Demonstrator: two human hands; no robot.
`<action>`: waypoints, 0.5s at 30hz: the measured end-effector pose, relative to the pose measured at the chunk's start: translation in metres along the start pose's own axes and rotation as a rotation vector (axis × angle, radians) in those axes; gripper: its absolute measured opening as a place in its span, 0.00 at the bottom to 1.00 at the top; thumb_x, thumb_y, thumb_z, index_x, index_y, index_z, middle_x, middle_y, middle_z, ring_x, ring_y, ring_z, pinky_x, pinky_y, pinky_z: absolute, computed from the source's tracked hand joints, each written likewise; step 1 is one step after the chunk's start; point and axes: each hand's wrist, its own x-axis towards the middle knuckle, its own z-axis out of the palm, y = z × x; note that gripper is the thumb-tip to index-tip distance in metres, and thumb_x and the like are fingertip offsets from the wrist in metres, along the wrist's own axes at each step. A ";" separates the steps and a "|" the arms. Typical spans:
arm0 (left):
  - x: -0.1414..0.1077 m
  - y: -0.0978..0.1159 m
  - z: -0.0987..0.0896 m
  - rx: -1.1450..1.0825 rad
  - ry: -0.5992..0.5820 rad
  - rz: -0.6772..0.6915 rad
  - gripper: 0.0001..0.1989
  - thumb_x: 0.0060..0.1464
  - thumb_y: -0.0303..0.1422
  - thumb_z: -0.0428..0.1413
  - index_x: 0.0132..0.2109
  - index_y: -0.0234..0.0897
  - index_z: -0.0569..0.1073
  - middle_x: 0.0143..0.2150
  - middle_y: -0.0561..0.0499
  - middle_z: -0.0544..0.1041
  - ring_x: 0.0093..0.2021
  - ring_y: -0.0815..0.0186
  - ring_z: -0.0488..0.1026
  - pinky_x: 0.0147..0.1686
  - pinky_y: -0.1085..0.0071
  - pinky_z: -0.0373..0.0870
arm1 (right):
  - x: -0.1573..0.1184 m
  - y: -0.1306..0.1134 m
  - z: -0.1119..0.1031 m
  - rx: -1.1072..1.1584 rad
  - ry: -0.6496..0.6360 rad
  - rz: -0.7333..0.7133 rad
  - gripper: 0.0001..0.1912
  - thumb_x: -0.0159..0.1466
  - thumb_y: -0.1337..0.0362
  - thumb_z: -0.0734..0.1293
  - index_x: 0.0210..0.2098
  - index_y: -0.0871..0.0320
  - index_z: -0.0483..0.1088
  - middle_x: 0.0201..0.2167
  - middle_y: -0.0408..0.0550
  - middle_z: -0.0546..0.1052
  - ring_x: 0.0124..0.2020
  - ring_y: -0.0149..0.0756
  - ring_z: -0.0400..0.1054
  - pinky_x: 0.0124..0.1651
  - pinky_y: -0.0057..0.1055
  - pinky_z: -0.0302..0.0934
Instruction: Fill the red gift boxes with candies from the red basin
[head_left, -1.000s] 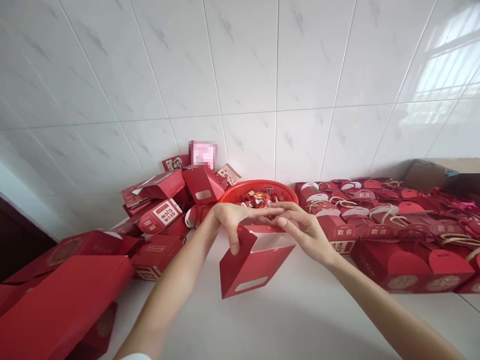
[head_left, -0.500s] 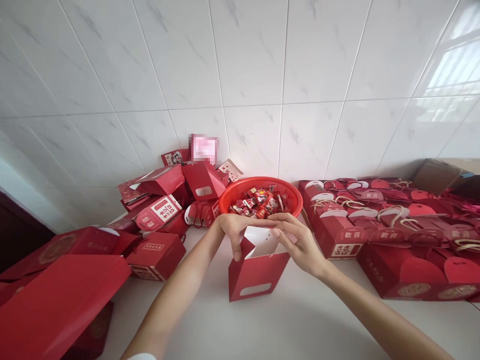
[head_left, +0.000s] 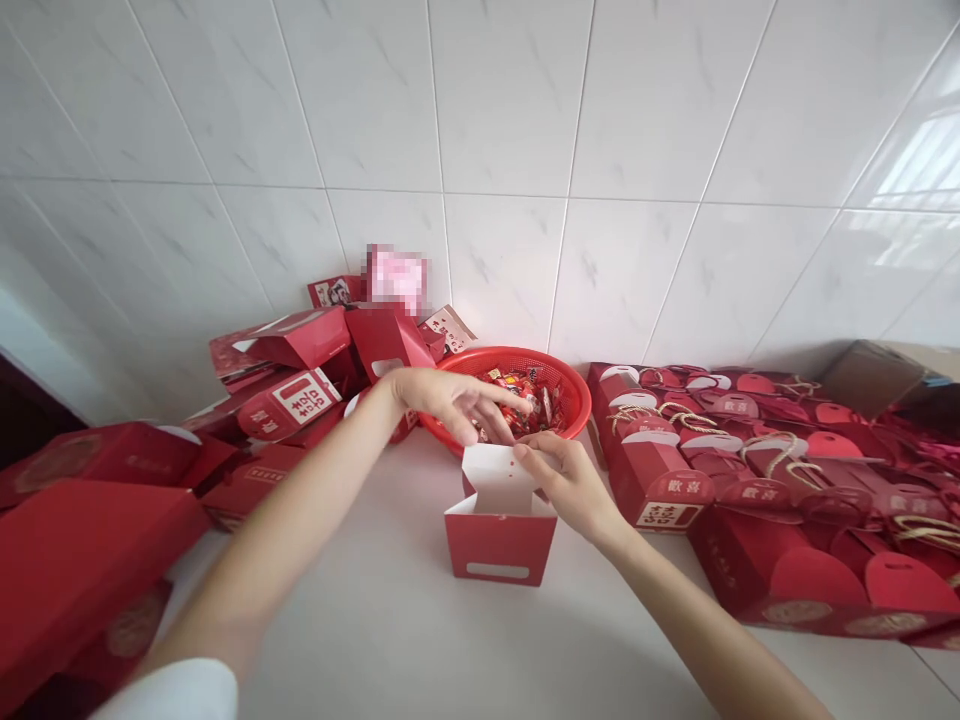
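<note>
A red cardboard gift box [head_left: 501,545] with a white inside stands upright on the white table, its top flaps raised. My right hand [head_left: 571,483] pinches the box's back flap at the top right, thumb on the white inner side. My left hand [head_left: 450,400] is off the box, reaching over the near rim of a red plastic basket [head_left: 581,400]; its fingers are spread and nothing shows in them. Wrapped candies [head_left: 541,388] in mostly red wrappers lie in the basket, partly hidden by my left hand.
Red boxes [head_left: 300,400] are piled loosely on the left, with a large one [head_left: 90,570] close in front. Packed red boxes with rope handles [head_left: 675,480] stand in rows on the right. A brown carton [head_left: 877,375] sits behind them. A tiled wall [head_left: 502,240] closes off the back.
My left hand has let go of the box and moved up to the candy basket. The box has turned so its front faces me, with my right hand still on its flap.
</note>
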 end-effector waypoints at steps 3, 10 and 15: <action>0.013 0.021 -0.020 0.080 -0.024 -0.198 0.38 0.46 0.40 0.70 0.64 0.42 0.71 0.52 0.43 0.81 0.52 0.53 0.78 0.49 0.65 0.75 | 0.002 -0.002 -0.001 0.073 -0.061 0.099 0.25 0.62 0.42 0.64 0.24 0.58 0.64 0.21 0.42 0.63 0.24 0.30 0.57 0.27 0.28 0.52; 0.042 0.041 -0.009 0.272 0.161 -0.146 0.31 0.47 0.40 0.68 0.59 0.40 0.75 0.51 0.46 0.81 0.53 0.57 0.76 0.49 0.69 0.72 | 0.006 0.005 0.000 0.125 -0.165 0.102 0.28 0.62 0.39 0.61 0.23 0.55 0.54 0.21 0.38 0.53 0.24 0.27 0.47 0.26 0.28 0.43; 0.056 -0.012 -0.005 0.065 0.456 0.165 0.28 0.52 0.40 0.64 0.59 0.35 0.73 0.52 0.41 0.80 0.53 0.56 0.76 0.54 0.62 0.70 | 0.006 0.006 -0.002 0.094 -0.247 0.101 0.30 0.63 0.38 0.60 0.22 0.55 0.50 0.20 0.37 0.50 0.23 0.27 0.44 0.26 0.28 0.41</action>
